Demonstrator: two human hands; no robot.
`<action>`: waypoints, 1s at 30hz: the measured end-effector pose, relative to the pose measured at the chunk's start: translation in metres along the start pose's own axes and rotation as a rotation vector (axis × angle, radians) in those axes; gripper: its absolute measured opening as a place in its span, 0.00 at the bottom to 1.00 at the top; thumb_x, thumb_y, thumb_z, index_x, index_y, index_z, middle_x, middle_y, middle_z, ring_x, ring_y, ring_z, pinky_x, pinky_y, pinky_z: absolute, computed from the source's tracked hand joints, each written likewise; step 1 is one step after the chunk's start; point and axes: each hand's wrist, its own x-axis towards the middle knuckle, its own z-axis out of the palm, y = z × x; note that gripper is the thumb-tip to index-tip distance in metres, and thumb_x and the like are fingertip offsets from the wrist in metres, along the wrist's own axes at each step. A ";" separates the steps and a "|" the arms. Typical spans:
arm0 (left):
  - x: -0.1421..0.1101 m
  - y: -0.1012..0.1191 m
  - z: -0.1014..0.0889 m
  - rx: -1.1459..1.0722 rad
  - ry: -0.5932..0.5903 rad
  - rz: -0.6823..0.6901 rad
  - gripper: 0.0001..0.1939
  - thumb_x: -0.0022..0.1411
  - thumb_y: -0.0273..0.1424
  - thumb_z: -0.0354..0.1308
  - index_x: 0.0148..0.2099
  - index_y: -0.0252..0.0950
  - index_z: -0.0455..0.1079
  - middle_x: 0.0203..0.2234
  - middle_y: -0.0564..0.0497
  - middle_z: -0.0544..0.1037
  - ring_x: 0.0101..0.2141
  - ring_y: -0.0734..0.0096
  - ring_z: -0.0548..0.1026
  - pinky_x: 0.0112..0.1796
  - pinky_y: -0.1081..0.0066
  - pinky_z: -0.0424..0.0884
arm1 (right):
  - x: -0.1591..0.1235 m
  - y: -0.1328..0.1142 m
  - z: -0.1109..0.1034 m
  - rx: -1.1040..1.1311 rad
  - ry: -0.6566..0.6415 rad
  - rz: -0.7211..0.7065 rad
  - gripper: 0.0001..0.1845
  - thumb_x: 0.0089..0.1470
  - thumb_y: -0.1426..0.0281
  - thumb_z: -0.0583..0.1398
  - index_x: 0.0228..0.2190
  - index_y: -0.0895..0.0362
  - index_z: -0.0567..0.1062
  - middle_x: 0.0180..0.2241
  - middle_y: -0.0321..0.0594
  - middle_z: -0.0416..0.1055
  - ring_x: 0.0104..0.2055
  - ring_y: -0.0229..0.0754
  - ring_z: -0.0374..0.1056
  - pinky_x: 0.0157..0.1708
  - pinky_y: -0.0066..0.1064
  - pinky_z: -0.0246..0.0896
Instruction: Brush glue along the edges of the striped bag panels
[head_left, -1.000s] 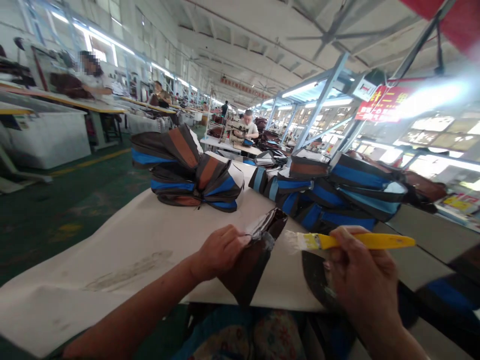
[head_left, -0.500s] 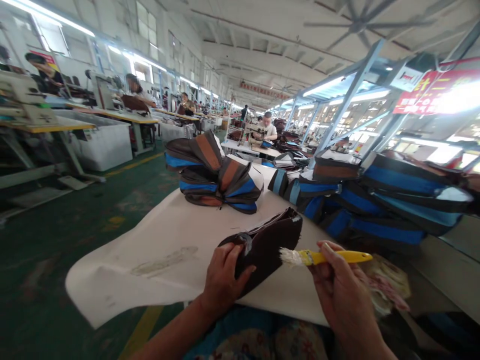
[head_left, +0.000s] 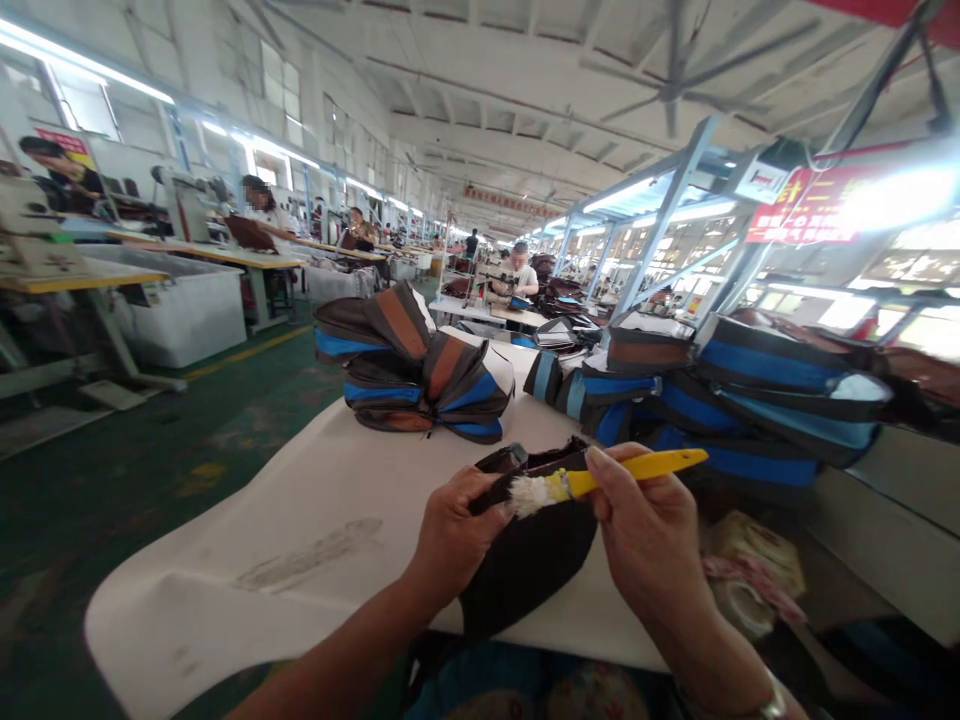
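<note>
My left hand [head_left: 459, 535] is closed on the upper left edge of a dark brown fabric piece [head_left: 532, 565], thumb on the near side. The piece is tilted up over the white tabletop, and its folded layers show along the top. In my right hand [head_left: 649, 530] is a paintbrush [head_left: 637, 468] with a yellow handle, pinched between thumb and fingers. Its pale, clumped bristles point left, in front of the fabric's upper part and close to my left thumb. Whether the bristles touch the cloth I cannot tell.
A stack of black, blue and brown bag parts [head_left: 397, 385] stands behind on the white table [head_left: 300, 500]. A larger pile [head_left: 757, 400] lies to the right. A roll of tape [head_left: 750, 608] sits low on the right. Several people work at sewing machines [head_left: 187, 205] beyond.
My right hand has brought the brush leftward and up, close to my left hand. The fabric piece has been tilted up, and its near face now hangs toward me. The view has shifted slightly.
</note>
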 end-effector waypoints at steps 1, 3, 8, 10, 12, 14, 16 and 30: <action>-0.001 0.002 0.002 0.009 -0.001 0.008 0.10 0.58 0.28 0.63 0.42 0.39 0.80 0.33 0.51 0.77 0.35 0.66 0.76 0.39 0.70 0.71 | 0.005 0.003 0.004 -0.060 -0.015 -0.018 0.16 0.55 0.57 0.67 0.28 0.56 0.72 0.16 0.29 0.62 0.20 0.36 0.61 0.21 0.25 0.57; -0.004 0.004 0.005 0.028 0.009 0.018 0.07 0.58 0.28 0.63 0.39 0.39 0.80 0.31 0.52 0.76 0.34 0.67 0.75 0.38 0.71 0.71 | 0.016 0.006 0.008 -0.174 0.008 -0.062 0.17 0.55 0.56 0.67 0.28 0.56 0.73 0.17 0.30 0.64 0.20 0.37 0.62 0.21 0.27 0.57; -0.006 0.008 0.005 0.015 0.002 0.013 0.07 0.59 0.29 0.62 0.39 0.40 0.80 0.32 0.52 0.76 0.35 0.68 0.75 0.38 0.71 0.70 | 0.026 0.003 0.001 -0.141 0.161 -0.190 0.16 0.56 0.57 0.66 0.28 0.55 0.71 0.17 0.29 0.64 0.19 0.37 0.61 0.22 0.28 0.57; -0.005 0.008 0.004 0.011 0.001 0.012 0.07 0.59 0.29 0.62 0.39 0.40 0.80 0.32 0.52 0.77 0.35 0.67 0.75 0.38 0.71 0.70 | 0.019 0.002 0.000 -0.197 0.103 -0.201 0.15 0.58 0.58 0.65 0.28 0.55 0.71 0.17 0.28 0.63 0.18 0.36 0.60 0.21 0.27 0.56; -0.003 0.006 0.003 0.019 0.009 0.005 0.06 0.59 0.29 0.62 0.39 0.39 0.80 0.32 0.52 0.77 0.35 0.68 0.75 0.38 0.72 0.70 | 0.011 0.003 0.002 -0.340 0.026 -0.268 0.14 0.59 0.60 0.64 0.28 0.54 0.71 0.18 0.29 0.64 0.19 0.37 0.61 0.21 0.28 0.57; -0.002 0.003 0.002 0.028 0.023 -0.007 0.06 0.59 0.29 0.62 0.39 0.39 0.79 0.32 0.53 0.77 0.35 0.68 0.75 0.38 0.72 0.69 | 0.005 0.003 0.004 -0.473 0.026 -0.376 0.12 0.59 0.61 0.63 0.28 0.54 0.72 0.20 0.31 0.67 0.21 0.37 0.63 0.23 0.29 0.58; -0.001 -0.001 0.000 0.039 0.037 -0.024 0.06 0.60 0.30 0.61 0.40 0.40 0.79 0.32 0.53 0.77 0.35 0.68 0.75 0.38 0.72 0.69 | 0.001 0.002 0.006 -0.500 0.104 -0.433 0.10 0.60 0.63 0.63 0.29 0.54 0.72 0.22 0.32 0.68 0.22 0.37 0.65 0.24 0.29 0.60; -0.046 -0.099 -0.046 0.568 0.235 0.169 0.31 0.47 0.49 0.69 0.53 0.45 0.74 0.61 0.44 0.62 0.60 0.37 0.63 0.55 0.40 0.66 | -0.060 0.040 -0.007 -0.342 0.095 -0.431 0.04 0.64 0.71 0.57 0.35 0.52 0.70 0.27 0.34 0.67 0.27 0.38 0.65 0.27 0.29 0.61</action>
